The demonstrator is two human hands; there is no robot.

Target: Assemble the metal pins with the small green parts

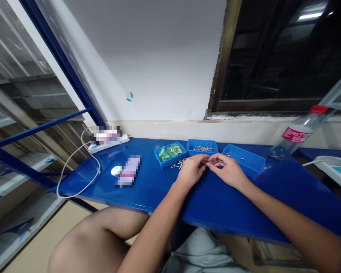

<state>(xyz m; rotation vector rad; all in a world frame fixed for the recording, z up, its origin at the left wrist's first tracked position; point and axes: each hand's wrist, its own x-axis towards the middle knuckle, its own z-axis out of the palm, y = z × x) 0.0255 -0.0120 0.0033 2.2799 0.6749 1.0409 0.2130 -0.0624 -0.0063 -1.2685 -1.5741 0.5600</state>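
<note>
My left hand (191,169) and my right hand (226,168) meet fingertip to fingertip above the blue table (216,204). Both are pinched closed; whatever lies between the fingers is too small or hidden to name. Just beyond them stands a blue bin (202,143) of thin metal pieces that look like rivets or screws. Left of it, another blue bin (166,163) holds green translucent pieces (170,151). A few loose metal pieces (176,165) lie on the table beside my left hand. Behind my right hand, a third blue bin (252,161) contains a few metal pieces.
A clear plastic bottle (297,134) with a red cap stands at the right by the window. To the left lie a blurred-out flat object (129,170), a white round item (116,171) and a white power strip (109,145) with its cable (100,167) looping over the table edge.
</note>
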